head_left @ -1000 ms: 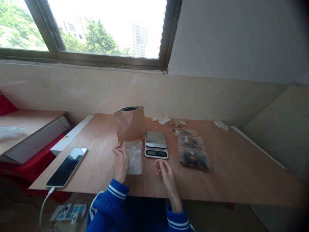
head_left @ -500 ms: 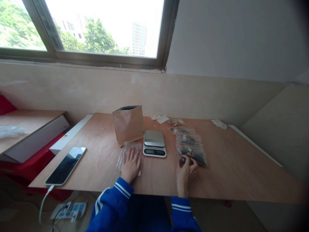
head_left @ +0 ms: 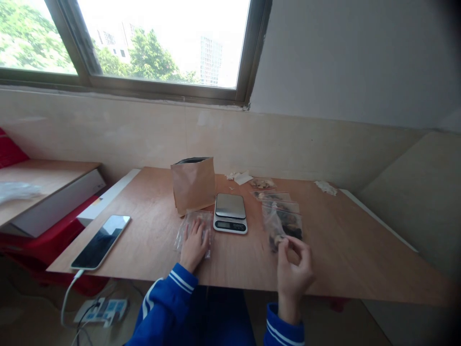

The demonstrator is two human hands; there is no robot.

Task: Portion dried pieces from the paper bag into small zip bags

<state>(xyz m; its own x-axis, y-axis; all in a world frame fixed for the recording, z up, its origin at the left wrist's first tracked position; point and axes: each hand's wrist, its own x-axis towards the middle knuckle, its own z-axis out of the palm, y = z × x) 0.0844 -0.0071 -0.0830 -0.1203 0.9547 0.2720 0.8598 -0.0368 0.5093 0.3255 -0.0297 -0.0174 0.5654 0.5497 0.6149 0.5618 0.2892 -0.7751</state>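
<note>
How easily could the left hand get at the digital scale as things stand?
Probably easily, yes: the left hand rests on a clear plastic bag right beside the digital scale, with nothing between them.

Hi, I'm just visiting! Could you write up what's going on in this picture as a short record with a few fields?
Left hand: resting flat on a clear plastic zip bag
Right hand: raised, fingertips pinching at the lower end of a clear zip bag of dark pieces
Beside the hands: digital kitchen scale, brown paper bag
Further along: more zip bags
Also present: smartphone on a cable
Surface: wooden table
</note>
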